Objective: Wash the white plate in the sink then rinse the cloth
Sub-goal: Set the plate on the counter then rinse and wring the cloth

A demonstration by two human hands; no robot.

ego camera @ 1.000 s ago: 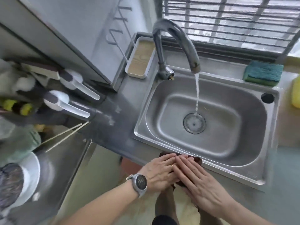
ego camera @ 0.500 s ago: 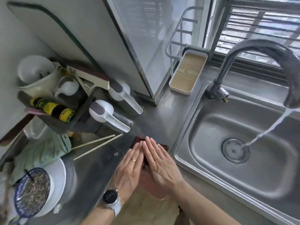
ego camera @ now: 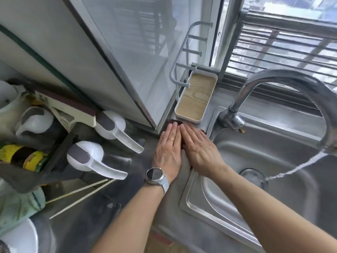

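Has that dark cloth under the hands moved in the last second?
Yes. The cloth, pressed flat under both hands, slid from the sink's front edge, leftward and back along the counter, to just before the wooden tray.

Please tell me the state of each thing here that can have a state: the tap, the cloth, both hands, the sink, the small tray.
Tap: on, water running.
Sink: no dishes in the visible part, water streaming toward the drain.
Cloth: dark, flat on the counter, mostly covered by the hands.
Left hand: fingers straight, pressing the cloth.
Right hand: fingers straight, pressing the cloth.
Tray: empty.
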